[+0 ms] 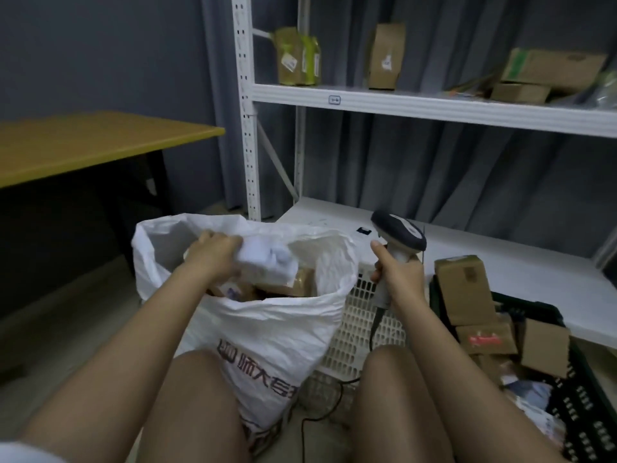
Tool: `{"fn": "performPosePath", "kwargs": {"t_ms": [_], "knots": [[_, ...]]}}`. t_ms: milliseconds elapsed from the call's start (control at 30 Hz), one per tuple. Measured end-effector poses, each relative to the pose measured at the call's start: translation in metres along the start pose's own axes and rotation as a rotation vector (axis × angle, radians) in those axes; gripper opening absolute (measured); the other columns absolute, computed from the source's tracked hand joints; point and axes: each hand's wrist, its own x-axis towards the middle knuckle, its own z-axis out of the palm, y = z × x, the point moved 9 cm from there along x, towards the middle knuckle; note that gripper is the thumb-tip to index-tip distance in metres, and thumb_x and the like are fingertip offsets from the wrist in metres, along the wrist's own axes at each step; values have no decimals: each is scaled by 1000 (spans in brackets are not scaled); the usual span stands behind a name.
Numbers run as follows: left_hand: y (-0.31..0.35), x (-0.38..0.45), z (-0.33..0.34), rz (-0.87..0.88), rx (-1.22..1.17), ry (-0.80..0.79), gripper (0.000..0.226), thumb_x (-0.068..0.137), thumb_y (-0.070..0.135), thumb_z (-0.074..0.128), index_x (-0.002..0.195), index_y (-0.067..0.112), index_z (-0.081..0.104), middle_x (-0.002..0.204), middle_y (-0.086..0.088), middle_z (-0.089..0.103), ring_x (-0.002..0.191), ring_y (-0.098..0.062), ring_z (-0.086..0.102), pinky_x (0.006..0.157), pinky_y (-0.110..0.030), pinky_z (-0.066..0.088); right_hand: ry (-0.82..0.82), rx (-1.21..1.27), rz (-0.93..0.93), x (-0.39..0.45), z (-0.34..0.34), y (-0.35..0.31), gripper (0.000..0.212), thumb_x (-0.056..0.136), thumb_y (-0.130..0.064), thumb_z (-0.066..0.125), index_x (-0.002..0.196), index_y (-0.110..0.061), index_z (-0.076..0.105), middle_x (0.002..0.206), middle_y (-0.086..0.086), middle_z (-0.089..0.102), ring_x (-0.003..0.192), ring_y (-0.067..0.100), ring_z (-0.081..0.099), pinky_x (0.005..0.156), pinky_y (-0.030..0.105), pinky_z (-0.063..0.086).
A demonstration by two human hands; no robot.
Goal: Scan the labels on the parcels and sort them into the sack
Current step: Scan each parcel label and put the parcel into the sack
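A white woven sack (267,332) with printed characters stands open between my knees. Brown parcels (300,282) lie inside it. My left hand (213,252) grips a white soft parcel (267,259) over the sack's mouth. To the right of the sack, my right hand (397,272) holds a grey handheld barcode scanner (399,233) upright by its handle, head pointing right. More cardboard parcels (464,289) sit in a dark crate (584,396) at the right.
A white plastic basket (360,329) stands behind the sack, the scanner cable (334,402) trailing on the floor. A white metal shelf (434,105) holds more boxes (387,56) above. A yellow-topped table (83,142) is at the left.
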Motion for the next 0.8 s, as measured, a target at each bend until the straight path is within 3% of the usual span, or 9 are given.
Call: {"fn": "performPosePath", "kwargs": {"t_ms": [67, 233, 333, 467, 667, 800], "knots": [[-6, -8, 21, -13, 1, -163, 55, 82, 38, 66, 134, 29, 50, 136, -7, 52, 127, -32, 42, 105, -42, 38, 4, -2, 1, -2, 0, 3, 26, 82, -30, 77, 86, -10, 60, 60, 3, 59, 52, 18, 54, 62, 35, 50], [46, -17, 4, 106, -396, 1, 40, 91, 30, 61, 130, 24, 55, 131, -3, 57, 115, -23, 55, 95, -39, 47, 78, -4, -1, -3, -33, -3, 32, 82, -31, 77, 94, -7, 59, 59, 1, 58, 49, 14, 55, 53, 27, 49], [101, -23, -1, 238, -543, 50, 36, 93, 29, 59, 128, 21, 55, 132, 2, 56, 120, -17, 52, 98, -31, 41, 151, -25, -34, -5, -69, -18, 25, 84, -29, 75, 84, -9, 60, 63, 4, 58, 48, 14, 54, 50, 23, 48], [183, -32, 7, 368, -707, 49, 28, 93, 25, 59, 120, 19, 59, 116, 5, 61, 111, -13, 55, 94, -30, 44, 231, -54, -30, -12, -140, -15, 24, 82, -28, 77, 76, -14, 59, 60, 3, 59, 53, 18, 55, 60, 33, 49], [318, -54, 67, 516, -862, -163, 17, 94, 20, 58, 111, 20, 59, 100, 6, 62, 88, -7, 57, 83, -28, 49, 414, -110, 75, -40, -279, 21, 22, 85, -17, 75, 77, -6, 58, 53, 3, 57, 41, 12, 53, 46, 25, 46], [389, -74, 130, 539, -832, -375, 22, 96, 25, 57, 117, 20, 57, 100, 8, 58, 94, -11, 56, 80, -26, 46, 516, -135, 174, -58, -353, 58, 22, 83, -19, 76, 75, -10, 57, 57, 7, 58, 49, 22, 53, 49, 27, 47]]}}
